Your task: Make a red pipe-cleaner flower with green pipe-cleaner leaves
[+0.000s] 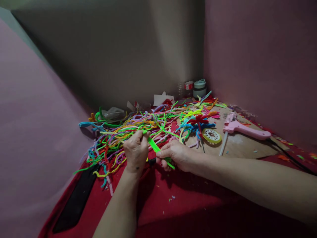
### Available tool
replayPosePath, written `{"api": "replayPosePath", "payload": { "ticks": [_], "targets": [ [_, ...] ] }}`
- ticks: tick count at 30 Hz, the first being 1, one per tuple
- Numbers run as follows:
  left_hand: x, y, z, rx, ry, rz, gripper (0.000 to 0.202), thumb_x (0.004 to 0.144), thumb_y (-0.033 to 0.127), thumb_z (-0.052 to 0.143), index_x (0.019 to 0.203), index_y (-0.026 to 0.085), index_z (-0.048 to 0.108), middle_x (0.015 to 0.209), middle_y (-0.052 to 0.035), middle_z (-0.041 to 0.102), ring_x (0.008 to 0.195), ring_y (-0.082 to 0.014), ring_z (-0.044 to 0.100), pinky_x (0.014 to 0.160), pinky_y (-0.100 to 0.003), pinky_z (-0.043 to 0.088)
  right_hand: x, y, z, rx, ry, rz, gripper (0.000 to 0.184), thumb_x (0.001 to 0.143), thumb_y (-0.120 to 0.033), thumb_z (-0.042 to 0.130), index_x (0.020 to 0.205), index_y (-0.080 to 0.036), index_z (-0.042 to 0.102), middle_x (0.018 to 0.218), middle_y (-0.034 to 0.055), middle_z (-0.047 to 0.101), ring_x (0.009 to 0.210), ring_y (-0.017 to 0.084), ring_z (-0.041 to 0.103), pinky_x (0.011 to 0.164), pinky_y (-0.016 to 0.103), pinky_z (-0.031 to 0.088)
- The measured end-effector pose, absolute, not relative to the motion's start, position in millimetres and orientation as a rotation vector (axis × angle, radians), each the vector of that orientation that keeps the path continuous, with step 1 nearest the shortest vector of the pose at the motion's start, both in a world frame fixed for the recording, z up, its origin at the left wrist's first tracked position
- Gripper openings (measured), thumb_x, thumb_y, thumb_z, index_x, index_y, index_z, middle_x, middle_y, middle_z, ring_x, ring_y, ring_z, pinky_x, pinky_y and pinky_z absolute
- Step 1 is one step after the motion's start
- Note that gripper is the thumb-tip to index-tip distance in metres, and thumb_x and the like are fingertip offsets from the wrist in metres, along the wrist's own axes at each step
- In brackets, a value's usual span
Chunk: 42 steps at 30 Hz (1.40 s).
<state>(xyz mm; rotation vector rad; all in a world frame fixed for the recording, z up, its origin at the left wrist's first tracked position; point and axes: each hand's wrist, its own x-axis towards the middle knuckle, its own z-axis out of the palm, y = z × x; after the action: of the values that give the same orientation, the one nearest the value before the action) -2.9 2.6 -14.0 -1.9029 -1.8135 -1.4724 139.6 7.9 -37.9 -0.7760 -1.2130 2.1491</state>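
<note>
My left hand [135, 151] and my right hand [176, 154] are both closed on a bright green pipe cleaner bundle [155, 147] held between them over the red cloth [178, 205]. The left hand pinches its upper end, the right hand pinches its lower end. Just beyond the hands lies a big tangled heap of pipe cleaners [138, 127] in several colours.
A pink glue gun [244, 129] with a black cord lies on a brown board [244, 145] at the right, beside a tape roll [212, 136]. Small jars [199, 88] and paper scraps stand in the far corner. Walls close in on the left, back and right.
</note>
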Motion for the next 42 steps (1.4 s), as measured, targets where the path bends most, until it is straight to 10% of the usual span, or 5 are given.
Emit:
{"api": "replayPosePath", "payload": {
  "ticks": [10,17,29,42],
  "targets": [
    [-10,7,-11,-2.02,-2.254,-1.953,0.035,0.072,0.038,0.06,0.052,0.019,0.038,0.046,0.0071,0.025,0.043,-0.0068,0.021,0.041,-0.022,0.017,143,8,-35,-0.824,-1.227,2.073,0.017,0.071,-0.012,0.053,0.055,-0.009,0.059,0.035,-0.0014,0.051,0.028,0.008,0.043,0.031,0.018,0.032],
    [-6,4,-10,-1.874,-1.913,-1.508,0.025,0.072,0.032,0.06,0.053,0.018,0.052,0.05,0.0044,0.036,0.052,-0.0089,0.031,0.052,-0.022,0.027,142,6,-35,-0.799,-1.237,2.087,0.019,0.072,-0.012,0.051,0.054,-0.011,0.057,0.033,-0.003,0.049,0.026,0.007,0.041,0.03,0.018,0.031],
    [0,3,-12,-2.454,-2.901,-2.066,0.037,0.061,0.037,0.073,0.056,0.016,0.044,0.042,0.0107,0.026,0.034,-0.0014,0.019,0.035,-0.017,0.013,142,10,-36,-0.799,-1.201,2.009,0.017,0.069,-0.01,0.05,0.054,-0.01,0.056,0.034,-0.0019,0.05,0.028,0.007,0.042,0.033,0.018,0.031],
    [-1,11,-16,-1.894,-2.574,-2.358,0.028,0.058,0.031,0.073,0.06,0.015,0.051,0.038,0.0108,0.029,0.031,-0.0019,0.022,0.033,-0.017,0.017,141,7,-39,-0.782,-1.265,2.029,0.022,0.078,-0.012,0.045,0.058,-0.011,0.056,0.037,-0.002,0.052,0.03,0.007,0.044,0.035,0.018,0.032]
  ]
}}
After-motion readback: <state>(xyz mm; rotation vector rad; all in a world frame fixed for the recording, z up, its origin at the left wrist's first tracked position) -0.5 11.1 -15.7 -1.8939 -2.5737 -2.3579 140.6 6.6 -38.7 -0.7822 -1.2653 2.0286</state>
